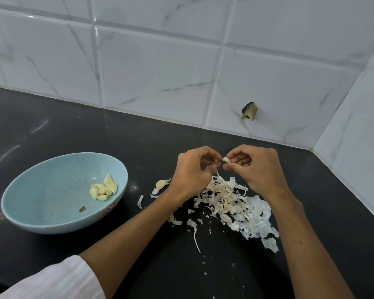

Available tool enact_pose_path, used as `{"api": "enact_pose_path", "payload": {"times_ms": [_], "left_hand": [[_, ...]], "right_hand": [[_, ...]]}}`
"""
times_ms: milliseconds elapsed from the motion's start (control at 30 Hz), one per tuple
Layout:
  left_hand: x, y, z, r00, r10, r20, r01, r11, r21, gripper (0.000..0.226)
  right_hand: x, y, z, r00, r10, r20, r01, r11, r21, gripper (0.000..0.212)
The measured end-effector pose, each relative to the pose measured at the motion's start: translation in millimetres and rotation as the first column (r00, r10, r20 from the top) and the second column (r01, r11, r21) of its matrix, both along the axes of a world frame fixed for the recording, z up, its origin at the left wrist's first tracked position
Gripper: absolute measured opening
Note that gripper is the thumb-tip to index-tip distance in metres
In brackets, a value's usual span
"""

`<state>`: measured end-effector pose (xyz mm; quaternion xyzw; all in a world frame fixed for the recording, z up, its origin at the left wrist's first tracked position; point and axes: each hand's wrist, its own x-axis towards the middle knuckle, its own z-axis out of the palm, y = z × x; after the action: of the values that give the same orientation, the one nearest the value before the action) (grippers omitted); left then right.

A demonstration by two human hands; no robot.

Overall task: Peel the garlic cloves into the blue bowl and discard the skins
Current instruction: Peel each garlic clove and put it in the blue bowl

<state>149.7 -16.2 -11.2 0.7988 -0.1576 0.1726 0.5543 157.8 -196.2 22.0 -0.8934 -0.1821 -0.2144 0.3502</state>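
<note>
A small pale garlic clove (226, 160) is held above the counter between both hands. My right hand (255, 169) pinches it with thumb and fingertips. My left hand (192, 171) pinches at its left end, fingers curled. Under the hands lies a heap of white papery garlic skins (231, 203). An unpeeled clove (161, 184) lies just left of my left wrist. The blue bowl (41, 190) stands at the left and holds several peeled cloves (104, 189) near its right wall.
The dark countertop (73, 130) runs back to a white marble-tiled wall (160, 72) that turns a corner at the right. A dark plugged hole (249, 111) marks the wall tile. Stray skin bits (195, 236) lie scattered toward the front.
</note>
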Motion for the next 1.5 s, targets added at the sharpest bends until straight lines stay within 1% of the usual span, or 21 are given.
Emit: {"api": "enact_pose_path", "payload": {"times_ms": [133, 200, 300, 333, 433, 533, 567, 633, 700, 800, 867, 933, 967, 1033, 1100, 1167, 1233, 1267, 1300, 1367, 1500], "left_hand": [[-1, -1, -1, 0.999, -0.022, -0.03, 0.018, 0.994, -0.107, 0.014], [0, 0, -1, 1.0, 0.004, -0.009, -0.005, 0.997, -0.08, 0.015], [0, 3, -1, 0.996, 0.078, 0.047, -0.078, 0.997, 0.014, 0.024], [1, 3, 0, 0.994, 0.095, 0.058, -0.096, 0.995, 0.018, 0.023], [2, 2, 1, 0.993, 0.104, 0.059, -0.104, 0.995, -0.003, 0.009], [1, 1, 2, 0.998, 0.054, 0.041, -0.054, 0.999, -0.002, 0.011], [1, 1, 2, 0.999, 0.045, 0.018, -0.045, 0.999, -0.03, 0.011], [0, 1, 1, 0.997, 0.021, -0.077, -0.032, 0.988, -0.148, 0.01], [0, 1, 2, 0.982, -0.037, -0.184, -0.018, 0.958, -0.288, 0.011], [0, 1, 3, 0.958, -0.12, -0.258, -0.002, 0.904, -0.427, 0.011], [-1, 1, 5, 0.945, -0.174, -0.277, 0.026, 0.884, -0.467, 0.011], [-2, 2, 7, 0.934, -0.216, -0.285, 0.059, 0.879, -0.472, 0.012], [-2, 3, 9, 0.931, -0.224, -0.288, 0.069, 0.883, -0.464, 0.016], [-3, 6, 14, 0.923, -0.226, -0.312, 0.061, 0.885, -0.461, 0.035], [-2, 10, 18, 0.911, -0.239, -0.337, 0.035, 0.857, -0.514, 0.049], [1, 15, 22, 0.902, -0.259, -0.346, -0.003, 0.796, -0.605, 0.048], [2, 17, 24, 0.892, -0.278, -0.356, -0.046, 0.729, -0.683, 0.042], [2, 17, 25, 0.887, -0.285, -0.363, -0.058, 0.712, -0.7, 0.041], [2, 16, 25, 0.884, -0.289, -0.368, -0.062, 0.707, -0.704, 0.04], [0, 15, 26, 0.88, -0.294, -0.372, -0.057, 0.714, -0.698, 0.038], [-2, 14, 26, 0.879, -0.315, -0.359, -0.024, 0.722, -0.691, 0.037]], "right_hand": [[0, 0, 0, 1.0, -0.004, -0.004, 0.004, 1.0, 0.009, 0.024], [0, 0, 0, 1.0, -0.001, -0.006, 0.001, 1.0, 0.005, 0.024], [-1, 0, 1, 1.0, 0.007, -0.007, -0.007, 1.0, 0.0, 0.024], [-1, 1, 2, 1.0, 0.011, -0.006, -0.011, 1.0, 0.001, 0.024], [-3, 2, 3, 0.999, 0.042, -0.005, -0.042, 0.999, 0.01, 0.025], [-4, 5, 4, 0.997, 0.075, -0.001, -0.075, 0.997, 0.019, 0.022], [-4, 6, 4, 0.997, 0.079, 0.002, -0.079, 0.997, 0.025, 0.02], [-5, 7, 4, 0.997, 0.082, 0.006, -0.082, 0.995, 0.053, 0.016], [-6, 10, 4, 0.996, 0.09, 0.007, -0.09, 0.991, 0.103, 0.012], [-8, 14, 4, 0.995, 0.097, -0.009, -0.095, 0.983, 0.155, 0.01], [-8, 14, 3, 0.996, 0.081, -0.035, -0.073, 0.98, 0.186, 0.007], [-10, 14, 1, 0.997, 0.054, -0.062, -0.04, 0.979, 0.202, 0.002], [-12, 16, 1, 0.997, 0.037, -0.066, -0.023, 0.978, 0.207, 0.004], [-21, 19, 0, 0.998, 0.02, -0.06, -0.006, 0.977, 0.215, 0.01], [-39, 20, 1, 0.998, 0.032, -0.054, -0.023, 0.989, 0.144, 0.012], [-63, 20, 1, 0.995, 0.073, -0.069, -0.073, 0.997, 0.005, 0.014], [-86, 21, -4, 0.985, 0.118, -0.123, -0.136, 0.98, -0.146, 0.015], [-95, 21, -8, 0.98, 0.134, -0.144, -0.163, 0.964, -0.211, 0.014], [-104, 21, -13, 0.979, 0.145, -0.146, -0.18, 0.945, -0.272, 0.013], [-116, 18, -21, 0.981, 0.178, -0.081, -0.196, 0.908, -0.37, 0.013], [-126, 20, -36, 0.972, 0.234, 0.032, -0.194, 0.868, -0.456, 0.018]]}}
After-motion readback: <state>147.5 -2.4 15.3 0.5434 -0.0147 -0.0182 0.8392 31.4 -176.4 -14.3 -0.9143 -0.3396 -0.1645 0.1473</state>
